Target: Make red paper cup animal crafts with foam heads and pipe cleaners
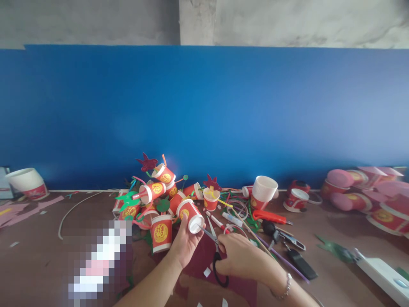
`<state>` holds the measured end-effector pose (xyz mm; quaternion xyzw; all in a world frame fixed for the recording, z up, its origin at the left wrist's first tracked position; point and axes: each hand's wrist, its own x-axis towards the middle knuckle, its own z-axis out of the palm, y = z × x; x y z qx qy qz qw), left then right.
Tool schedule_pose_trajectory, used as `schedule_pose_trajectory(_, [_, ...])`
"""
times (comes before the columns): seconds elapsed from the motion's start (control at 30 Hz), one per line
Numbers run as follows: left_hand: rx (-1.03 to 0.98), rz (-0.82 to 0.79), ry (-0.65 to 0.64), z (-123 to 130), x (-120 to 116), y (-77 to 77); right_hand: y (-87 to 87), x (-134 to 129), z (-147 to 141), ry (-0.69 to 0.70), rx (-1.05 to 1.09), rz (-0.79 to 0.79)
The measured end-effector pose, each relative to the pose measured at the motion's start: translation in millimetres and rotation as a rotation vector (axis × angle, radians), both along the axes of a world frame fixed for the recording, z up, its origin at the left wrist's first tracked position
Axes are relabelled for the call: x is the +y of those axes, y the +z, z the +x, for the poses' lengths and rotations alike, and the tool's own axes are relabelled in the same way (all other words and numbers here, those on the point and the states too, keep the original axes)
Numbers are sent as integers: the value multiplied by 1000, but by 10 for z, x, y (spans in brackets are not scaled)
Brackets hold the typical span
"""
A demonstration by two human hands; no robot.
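Observation:
My left hand [186, 244] grips a red and white paper cup [188, 213] with a yellow emblem, tilted so its white bottom faces me. In my right hand [236, 253] is a pair of scissors [216, 251] with black handles. The blades are spread apart, and one tip meets the cup's white bottom; whether it has gone through, I cannot tell. Just left of my left hand stands another red paper cup [161, 233]. Behind it lies a heap of similar cups with straws and paper leaves, among them a cup with a dark red paper flower [212, 183].
A stack of white-rimmed cups [264, 189] stands behind my right hand, near an orange-red cutter [273, 217], a glue tube [232, 219] and keys [271, 232]. Pink-topped cup constructions [367, 192] sit at right. A blue wall [204, 106] closes off the table's back.

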<state>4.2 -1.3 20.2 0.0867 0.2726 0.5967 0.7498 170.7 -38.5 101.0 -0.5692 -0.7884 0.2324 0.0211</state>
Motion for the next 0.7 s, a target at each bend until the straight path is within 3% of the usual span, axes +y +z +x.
schedule_pose_trajectory(0.13, [48,38,4,-7,23,-45,-43,51,6,-42,86,-94])
schedule_pose_trajectory(0.23, [61,85,33,-7,48,-79,-73,133,6,-79,222,-366])
schedule_pose_trajectory(0.33, [74,134,49,-9,69,-100,-85,208,4,-59,506,-621])
schedule_pose_trajectory(0.43, [100,164,48,-11,83,-114,-91,235,-5,-76,682,-769])
schedule_pose_trajectory(0.5, [113,176,55,-11,87,-124,-97,215,-22,-84,549,-673])
schedule_pose_trajectory(0.63, [119,213,40,1,69,-138,-97,101,-91,-103,89,-90])
schedule_pose_trajectory(0.7, [118,251,34,14,51,-137,-88,40,-124,-125,-56,84])
